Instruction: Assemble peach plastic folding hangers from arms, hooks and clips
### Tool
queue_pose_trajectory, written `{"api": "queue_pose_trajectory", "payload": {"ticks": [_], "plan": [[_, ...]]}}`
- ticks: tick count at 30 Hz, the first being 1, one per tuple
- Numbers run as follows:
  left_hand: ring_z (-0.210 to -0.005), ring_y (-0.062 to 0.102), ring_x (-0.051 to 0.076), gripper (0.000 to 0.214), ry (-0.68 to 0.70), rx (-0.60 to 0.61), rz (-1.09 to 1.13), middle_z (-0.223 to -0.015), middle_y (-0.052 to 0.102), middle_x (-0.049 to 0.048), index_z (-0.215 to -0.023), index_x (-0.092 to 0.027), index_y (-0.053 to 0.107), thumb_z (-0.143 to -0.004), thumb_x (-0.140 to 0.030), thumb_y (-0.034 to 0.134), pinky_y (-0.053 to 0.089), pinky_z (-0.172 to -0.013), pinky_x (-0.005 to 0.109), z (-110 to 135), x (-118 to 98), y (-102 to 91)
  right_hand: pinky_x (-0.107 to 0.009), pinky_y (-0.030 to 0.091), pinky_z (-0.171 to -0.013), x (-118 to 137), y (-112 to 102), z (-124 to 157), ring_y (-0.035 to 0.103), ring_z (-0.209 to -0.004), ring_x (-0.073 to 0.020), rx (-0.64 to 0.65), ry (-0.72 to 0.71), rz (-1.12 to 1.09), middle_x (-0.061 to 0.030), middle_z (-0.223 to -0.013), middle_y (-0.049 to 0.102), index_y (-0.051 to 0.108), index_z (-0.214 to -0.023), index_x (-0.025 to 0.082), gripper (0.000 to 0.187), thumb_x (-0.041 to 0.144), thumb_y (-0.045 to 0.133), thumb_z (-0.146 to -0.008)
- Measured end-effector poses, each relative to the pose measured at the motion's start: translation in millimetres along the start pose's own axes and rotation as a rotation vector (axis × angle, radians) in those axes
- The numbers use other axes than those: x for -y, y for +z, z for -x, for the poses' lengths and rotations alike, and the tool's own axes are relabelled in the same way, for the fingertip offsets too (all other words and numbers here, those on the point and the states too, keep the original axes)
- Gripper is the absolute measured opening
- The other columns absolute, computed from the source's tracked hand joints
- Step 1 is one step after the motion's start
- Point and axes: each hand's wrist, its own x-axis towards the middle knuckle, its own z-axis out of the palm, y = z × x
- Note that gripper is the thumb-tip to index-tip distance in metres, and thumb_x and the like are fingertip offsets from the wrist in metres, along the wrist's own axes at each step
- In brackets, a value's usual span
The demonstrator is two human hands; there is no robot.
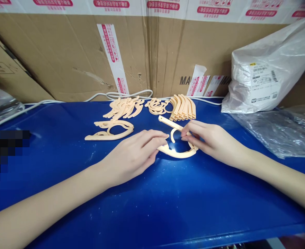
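Note:
Between my two hands is a cream plastic folding hanger (179,154) with a curved arm, a straighter arm slanting up to the left and a hook in the middle. My left hand (139,152) pinches the end of the lower curved arm. On the right, the fingers of my right hand (211,138) are closed around the upper arm near the joint, partly hiding it. Left of these lie folded cream hangers (109,137) on the blue table. Behind are a loose pile of curved arms (126,108), a heap of hooks (156,106) and a neat row of arms (183,106).
Large cardboard boxes (74,52) stand along the back of the blue table (142,207). A white cable (95,96) runs at their foot. To the right are a white plastic bag with a label (245,79) and clear plastic sheeting (277,131). More clear plastic (1,103) is at far left.

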Motion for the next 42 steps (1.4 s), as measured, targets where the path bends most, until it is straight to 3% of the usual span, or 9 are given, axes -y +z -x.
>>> {"api": "queue_pose_trajectory", "payload": {"ticks": [10,15,19,24,28,31,34,38,42], "plan": [[-0.109,0.054,0.02,0.027,-0.054,-0.003,-0.081,-0.123,0.057,0.0094,-0.117,-0.015,0.05,-0.092,-0.006,0.047,0.046,-0.094,0.035,-1,6,2.1,-0.025,0.044,-0.066,3,5,1,0.056,-0.075,-0.0128,0.031,-0.049,-0.194,-0.0032,-0.091,0.06,0.054,-0.096,0.02,0.013,0.025,0.043,-0.097],[-0.079,0.056,0.02,0.012,-0.127,-0.115,-0.277,-0.085,0.06,0.0041,-0.096,-0.017,0.054,-0.087,-0.01,0.052,0.045,-0.071,0.033,-3,2,-2.6,-0.025,0.046,-0.072,8,8,3,0.058,-0.084,-0.013,0.048,-0.054,-0.271,-0.0045,-0.098,0.06,0.06,-0.105,0.02,0.019,0.024,0.043,-0.098],[-0.054,0.047,0.013,0.013,-0.295,-0.085,-0.248,-0.06,0.049,-0.0034,-0.075,-0.02,0.045,-0.085,-0.014,0.051,0.034,-0.052,0.027,-2,0,-5.1,-0.025,0.048,-0.079,15,9,5,0.06,-0.089,-0.0124,0.086,-0.069,-0.329,-0.0042,-0.102,0.059,0.061,-0.118,0.021,0.028,0.022,0.042,-0.098],[-0.059,0.052,0.013,0.006,-0.354,-0.069,-0.14,-0.07,0.056,-0.0016,-0.082,-0.019,0.048,-0.088,-0.019,0.047,0.035,-0.053,0.024,-1,2,-6.3,-0.028,0.048,-0.086,24,9,9,0.058,-0.098,-0.014,0.171,-0.186,-0.271,-0.0065,-0.111,0.058,0.055,-0.125,0.019,0.041,0.005,0.037,-0.091],[-0.066,0.055,0.012,0.015,-0.395,-0.027,0.113,-0.078,0.057,-0.0008,-0.093,-0.019,0.048,-0.093,-0.017,0.033,0.043,-0.06,0.026,-2,-2,-8.0,-0.032,0.049,-0.081,28,12,10,0.057,-0.094,-0.0177,0.178,-0.234,-0.128,-0.0085,-0.11,0.058,0.054,-0.125,0.02,0.041,0.006,0.039,-0.089],[-0.07,0.056,0.013,0.012,-0.459,-0.019,0.221,-0.082,0.058,-0.0013,-0.094,-0.02,0.047,-0.091,-0.032,0.046,0.046,-0.063,0.027,-3,-6,-7.5,-0.035,0.049,-0.079,29,13,10,0.056,-0.091,-0.0193,0.144,-0.276,-0.031,-0.0091,-0.108,0.058,0.053,-0.128,0.021,0.04,0.011,0.041,-0.091],[-0.074,0.057,0.014,0.023,-0.492,-0.018,0.212,-0.087,0.06,-0.0021,-0.094,-0.021,0.047,-0.081,-0.033,0.061,0.048,-0.066,0.028,-5,-9,-5.9,-0.039,0.049,-0.084,27,13,9,0.056,-0.101,-0.0223,0.103,-0.298,0.048,-0.0104,-0.117,0.058,0.05,-0.132,0.022,0.043,0.014,0.044,-0.091],[-0.071,0.057,0.014,0.021,-0.484,0.001,0.114,-0.08,0.059,-0.0037,-0.094,-0.022,0.049,-0.078,-0.028,0.062,0.044,-0.06,0.027,-7,-10,-5.7,-0.043,0.044,-0.1,23,14,7,0.048,-0.124,-0.0231,0.097,-0.286,0.055,-0.0111,-0.138,0.049,0.046,-0.137,0.021,0.046,0.015,0.046,-0.091],[-0.074,0.059,0.016,0.02,-0.368,-0.037,-0.092,-0.079,0.062,-0.0019,-0.1,-0.022,0.056,-0.08,-0.025,0.06,0.043,-0.059,0.027,-6,-9,-7.7,-0.046,0.037,-0.108,21,15,6,0.041,-0.132,-0.0228,0.116,-0.288,0.034,-0.0116,-0.141,0.046,0.041,-0.141,0.021,0.048,0.019,0.045,-0.093]]}}
